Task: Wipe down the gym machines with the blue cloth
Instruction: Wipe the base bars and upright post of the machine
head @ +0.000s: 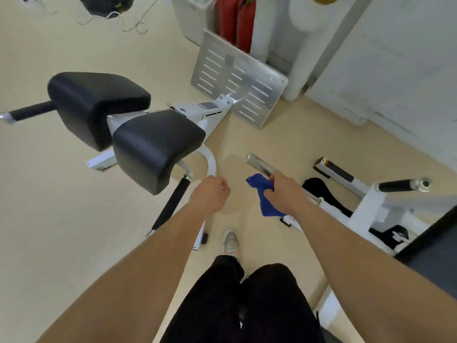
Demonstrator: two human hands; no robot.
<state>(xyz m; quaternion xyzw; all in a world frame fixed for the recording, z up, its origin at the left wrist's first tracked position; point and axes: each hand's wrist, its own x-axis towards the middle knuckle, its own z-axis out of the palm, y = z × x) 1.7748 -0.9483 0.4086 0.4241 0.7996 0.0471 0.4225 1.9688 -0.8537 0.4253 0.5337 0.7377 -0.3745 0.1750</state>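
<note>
Bordering beige floor (49, 219): white wall (395, 58), gym machines (158, 144).

Beige floor (54, 231) with a white-framed padded machine (158, 144), a slotted metal footplate (237, 78), loose white cord (133, 26).

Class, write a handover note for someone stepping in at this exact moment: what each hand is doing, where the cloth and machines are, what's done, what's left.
Left hand: fingers curled, seemingly gripping the white curved frame tube beside the black padded cushions.
Right hand: presses the blue cloth around the shiny chrome bar of the right-side machine.
Done: cannot tell which surfaces are already wiped.
Left: likely this bar, then the cushions, black foam handle and slotted metal footplate.
</note>
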